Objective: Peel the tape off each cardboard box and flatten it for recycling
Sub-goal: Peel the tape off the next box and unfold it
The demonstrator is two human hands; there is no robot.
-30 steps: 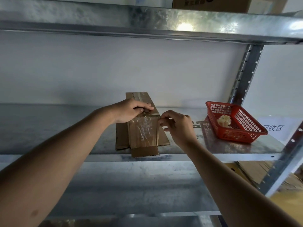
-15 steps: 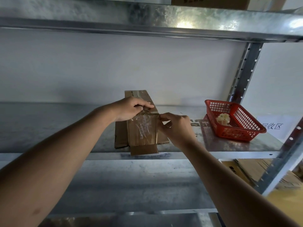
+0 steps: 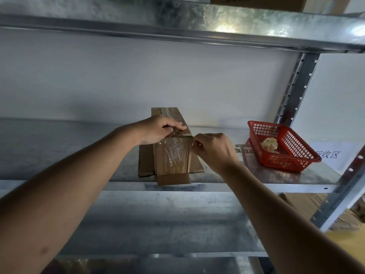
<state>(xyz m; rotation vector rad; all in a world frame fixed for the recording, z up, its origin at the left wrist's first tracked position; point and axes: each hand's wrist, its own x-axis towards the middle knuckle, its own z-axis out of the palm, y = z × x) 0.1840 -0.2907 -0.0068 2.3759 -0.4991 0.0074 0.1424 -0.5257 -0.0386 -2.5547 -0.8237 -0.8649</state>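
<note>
- Bare forearms reach forward from the bottom corners, and both your hands meet over the cardboard box (image 3: 171,155) on the middle shelf (image 3: 276,180).
- Your left hand (image 3: 160,129) curls over the far end of the flattened panel, fingers (image 3: 173,125) bent and thumb tucked, gripping the cardboard where the tape (image 3: 173,153) crosses it.
- Your right hand (image 3: 214,149) sits just beside the box's right edge, its fingertips pinched together on the corner of the clear tape.
- Galvanised steel makes up the shelving: the box lies flat near the front lip, one short flap hanging over the edge.
- Well to the right stands a red basket (image 3: 286,159) holding a crumpled wad of tape (image 3: 269,144).
- Behind it a white paper sign (image 3: 333,155) with printed characters leans against the pale wall (image 3: 138,76); the perforated upright (image 3: 296,86) rises beside it, and another steel shelf runs overhead.
- Compared with half a second ago, your right hand sits slightly higher on the box's edge, near the tape's upper corner; the box has not shifted.
</note>
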